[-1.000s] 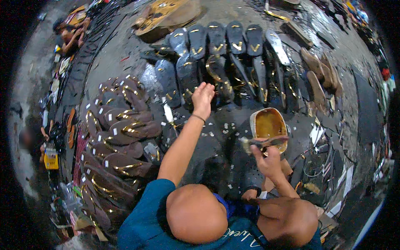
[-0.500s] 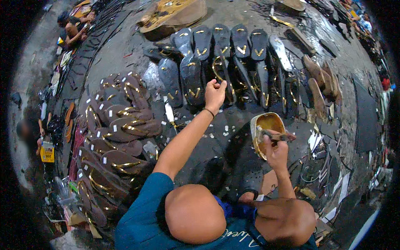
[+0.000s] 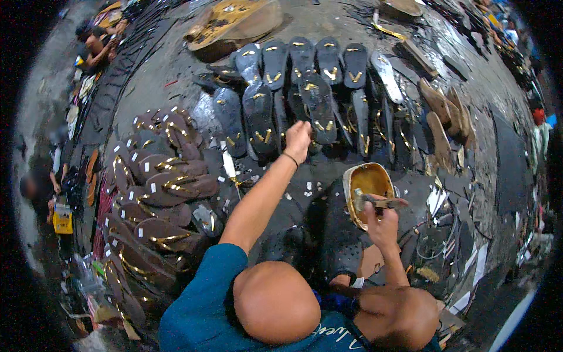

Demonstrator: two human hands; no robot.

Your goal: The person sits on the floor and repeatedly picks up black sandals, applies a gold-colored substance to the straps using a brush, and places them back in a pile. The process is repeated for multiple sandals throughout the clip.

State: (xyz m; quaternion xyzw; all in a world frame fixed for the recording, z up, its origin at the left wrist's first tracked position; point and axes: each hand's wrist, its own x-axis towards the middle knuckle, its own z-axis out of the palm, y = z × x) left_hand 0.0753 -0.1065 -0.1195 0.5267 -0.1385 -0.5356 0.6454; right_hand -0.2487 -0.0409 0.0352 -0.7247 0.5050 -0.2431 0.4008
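My left hand is closed at the left edge of a dark sandal, its fingertips against that edge. The sandal lies with its underside up, and gold strap ends show in a V near its close end. In my right hand is a stubby, brown, worn brush. It is held over an open, rounded container with amber, glue-like matter inside. Around my left hand are two rows of similar dark sandals, many showing gold strap ends; some stand on edge.
On the left is a heap of brown sandals with gold straps and white tags. Brown sole-shaped pieces lie at the right. A large stained board lies at the far side. A person sits far left. Scraps litter the floor.
The sandal by my left hand has turned from on edge to underside up. That hand has drawn slightly nearer. My right hand still holds the brush over the container.
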